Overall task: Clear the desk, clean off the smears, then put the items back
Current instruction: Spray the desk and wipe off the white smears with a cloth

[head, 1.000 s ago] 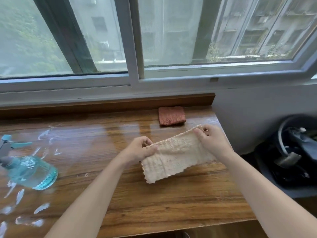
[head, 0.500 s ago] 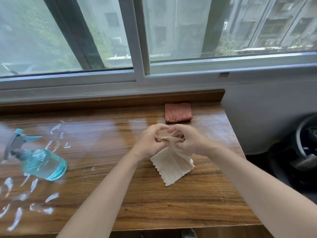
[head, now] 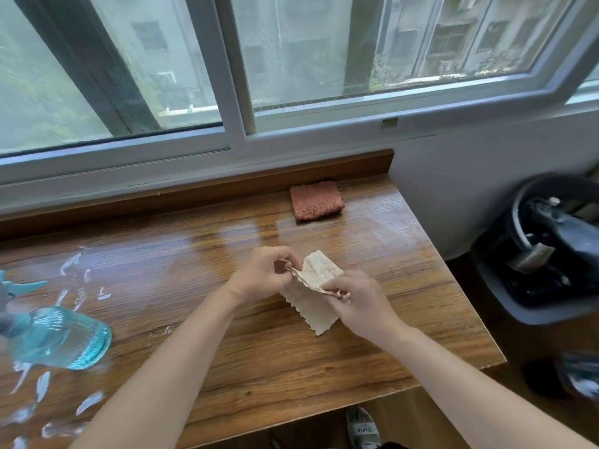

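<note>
Here we had both hands on the beige cloth (head: 311,298), holding it just above the wooden worktop (head: 372,254), right of the middle. Our left hand (head: 261,273) pinched the cloth's folded top edge at its left end, fingers curled round the fabric. Our right hand (head: 356,301) gripped the same folded edge lower and to the right, thumb and fingers clamped on it. The cloth hung doubled from that edge, one corner standing up between our hands and its scalloped lower corner reaching the wood below.

Behind it, close to the raised back strip of the worktop, a reddish-pink cloth (head: 316,200) lay flat, well apart from our hands. At the far left a teal spray bottle (head: 61,335) stood on the worktop, blurred at the frame edge. White smears (head: 81,273) streaked the wood around the bottle, behind it and along the near left corner. To the right of the worktop, lower down, sat a dark bin (head: 551,306).
</note>
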Available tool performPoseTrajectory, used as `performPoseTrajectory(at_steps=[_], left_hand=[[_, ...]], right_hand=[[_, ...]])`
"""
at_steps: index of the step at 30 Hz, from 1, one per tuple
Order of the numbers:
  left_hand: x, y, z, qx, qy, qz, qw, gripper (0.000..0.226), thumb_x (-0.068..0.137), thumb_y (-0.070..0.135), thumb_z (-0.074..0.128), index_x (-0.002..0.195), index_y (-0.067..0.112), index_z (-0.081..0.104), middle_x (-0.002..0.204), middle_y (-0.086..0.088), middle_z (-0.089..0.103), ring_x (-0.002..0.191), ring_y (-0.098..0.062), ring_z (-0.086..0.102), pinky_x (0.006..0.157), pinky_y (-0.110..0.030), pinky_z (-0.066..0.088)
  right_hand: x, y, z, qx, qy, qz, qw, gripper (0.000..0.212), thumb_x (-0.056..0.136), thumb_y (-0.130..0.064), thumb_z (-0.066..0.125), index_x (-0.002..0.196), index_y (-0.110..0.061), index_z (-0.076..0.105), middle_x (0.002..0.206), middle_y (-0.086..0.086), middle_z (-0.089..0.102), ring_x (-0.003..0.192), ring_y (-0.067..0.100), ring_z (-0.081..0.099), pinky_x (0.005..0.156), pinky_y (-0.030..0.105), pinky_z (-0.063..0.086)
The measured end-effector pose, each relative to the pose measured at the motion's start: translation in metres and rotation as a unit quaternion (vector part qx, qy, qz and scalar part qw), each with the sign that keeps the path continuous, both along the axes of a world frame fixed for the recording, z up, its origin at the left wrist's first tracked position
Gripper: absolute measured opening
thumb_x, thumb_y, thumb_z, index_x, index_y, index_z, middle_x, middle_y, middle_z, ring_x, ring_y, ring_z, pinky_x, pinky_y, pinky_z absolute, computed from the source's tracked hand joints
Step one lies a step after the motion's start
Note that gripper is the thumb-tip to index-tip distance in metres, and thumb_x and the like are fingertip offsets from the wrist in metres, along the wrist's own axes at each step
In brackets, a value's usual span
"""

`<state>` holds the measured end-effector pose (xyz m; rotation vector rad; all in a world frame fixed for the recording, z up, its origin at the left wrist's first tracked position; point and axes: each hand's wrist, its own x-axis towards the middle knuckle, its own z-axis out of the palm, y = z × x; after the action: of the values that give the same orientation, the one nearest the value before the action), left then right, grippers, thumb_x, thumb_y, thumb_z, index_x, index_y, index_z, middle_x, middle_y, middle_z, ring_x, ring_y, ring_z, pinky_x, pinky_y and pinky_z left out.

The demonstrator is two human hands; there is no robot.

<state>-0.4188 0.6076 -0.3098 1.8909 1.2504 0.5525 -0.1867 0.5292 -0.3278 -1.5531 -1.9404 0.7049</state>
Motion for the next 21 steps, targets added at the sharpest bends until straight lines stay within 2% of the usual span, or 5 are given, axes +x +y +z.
performPoseTrajectory(at_steps=[7,10,15,18,21], left_hand=[[-0.019,-0.009,-0.015,0.041,0.097,-0.084,0.991,0.032,0.085,0.0,0.063,0.097,0.026,0.076,0.114,0.009,0.077,0.108,-0.004,0.07,0.093,-0.034,0.058],[-0.019,-0.011,-0.018,0.048,0.122,-0.103,0.986,0.025,0.089,0.008,0.064,0.097,0.027,0.079,0.118,0.013,0.075,0.11,0.0,0.063,0.096,-0.033,0.053],[0.006,0.001,-0.008,0.09,0.153,-0.069,0.982,0.029,0.102,0.022,0.052,0.124,0.032,0.069,0.125,0.01,0.061,0.121,-0.01,0.053,0.109,-0.042,0.043],[0.024,0.008,-0.005,0.076,0.249,-0.127,0.957,0.033,0.103,0.032,0.056,0.134,0.041,0.061,0.133,0.006,0.053,0.124,-0.016,0.048,0.111,-0.044,0.036],[0.031,0.012,-0.013,0.037,0.24,-0.123,0.962,0.032,0.102,0.033,0.06,0.133,0.041,0.061,0.126,0.005,0.048,0.117,-0.02,0.051,0.106,-0.04,0.043]], right_hand=[[-0.024,-0.019,-0.02,0.028,-0.066,0.011,0.997,0.021,0.09,-0.036,0.074,0.107,-0.025,0.077,0.092,-0.011,0.066,0.095,0.015,0.055,0.091,0.039,0.047],[-0.021,-0.024,-0.017,0.03,-0.089,0.035,0.995,0.032,0.092,-0.057,0.062,0.094,-0.028,0.078,0.087,-0.016,0.063,0.089,0.011,0.054,0.088,0.033,0.045],[-0.008,-0.006,-0.01,0.007,-0.093,-0.171,0.981,0.031,0.094,-0.05,0.058,0.11,-0.024,0.064,0.103,-0.011,0.06,0.103,0.018,0.053,0.089,0.038,0.047],[-0.008,0.008,-0.004,-0.104,-0.172,-0.164,0.966,0.052,0.086,-0.058,0.069,0.121,-0.024,0.051,0.115,-0.005,0.055,0.112,0.02,0.048,0.097,0.04,0.044],[-0.01,0.016,-0.001,-0.117,-0.139,-0.142,0.973,0.043,0.087,-0.042,0.075,0.119,-0.023,0.052,0.115,-0.004,0.057,0.111,0.019,0.05,0.095,0.036,0.044]])
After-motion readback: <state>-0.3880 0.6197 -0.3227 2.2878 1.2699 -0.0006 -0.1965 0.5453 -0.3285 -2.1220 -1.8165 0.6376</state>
